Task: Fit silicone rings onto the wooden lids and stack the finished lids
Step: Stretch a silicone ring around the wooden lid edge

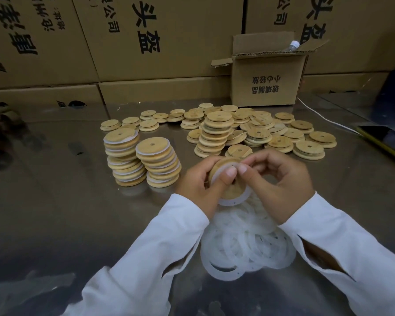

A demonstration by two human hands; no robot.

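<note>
Left hand: the left hand (198, 185) grips the round pale wooden lid (233, 190), fingers curled behind its rim and thumb pressed on its face.
Right hand: the right hand (281, 179) pinches the translucent white silicone ring (235, 202) at the lid's 12 o'clock edge, thumb beside the left thumb.
Held lid: tilted towards the person, off the tabletop, directly above the ring supply.
Reason for hold: judged that one hand steadies the lid while the other stretches the ring round the stepped rim. The ring hangs loose at the lid's 5 o'clock edge, so it is not yet seated.
Ring supply: loose heap of white silicone rings (244, 245) at 6 o'clock of the hands, between the white sleeves (160, 242). Judged to be kept there for short reach.
Finished work: two leaning stacks of ringed wooden lids (160, 165) at 10 o'clock of the hands, touching one another and well apart from the bare stock.
Bare stock: spread of unringed wooden lids (281, 133) from 12 to 2 o'clock, with one tall stack among them.
Surface: glossy grey reflective tabletop (55, 179).
Other items: small open brown cardboard box (267, 83) at 1 o'clock, with a white bottle cap (293, 45) showing inside. A thin white cable (324, 117) and a dark yellow-edged phone (383, 142) lie at 2 o'clock.
Room: wall of large printed brown cartons (169, 42) stacked across 12 o'clock, hard against the tabletop's far edge.
</note>
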